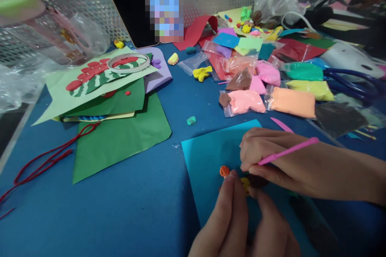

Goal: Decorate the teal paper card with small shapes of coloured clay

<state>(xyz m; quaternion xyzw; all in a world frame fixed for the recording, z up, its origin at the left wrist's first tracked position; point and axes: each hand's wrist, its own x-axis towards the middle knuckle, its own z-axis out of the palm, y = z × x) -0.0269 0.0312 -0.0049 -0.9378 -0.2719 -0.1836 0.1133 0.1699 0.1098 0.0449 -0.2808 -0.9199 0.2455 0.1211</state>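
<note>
My right hand is closed round a thin pink plastic clay tool, whose shaft sticks up past the thumb; the tip is hidden. Below it my left hand has fingertips and thumb on either side of a small yellow clay piece, pinching or steadying it on a bright blue paper sheet. A small orange clay disc with dark marks lies just beyond the left fingertips. Dark brown clay shows beside the yellow piece, partly covered by my right hand.
Packets of coloured clay, including a peach one, lie behind my hands near blue-handled scissors. Left are green papers with clay pictures, a tape roll and red cord. A propped phone stands at the back.
</note>
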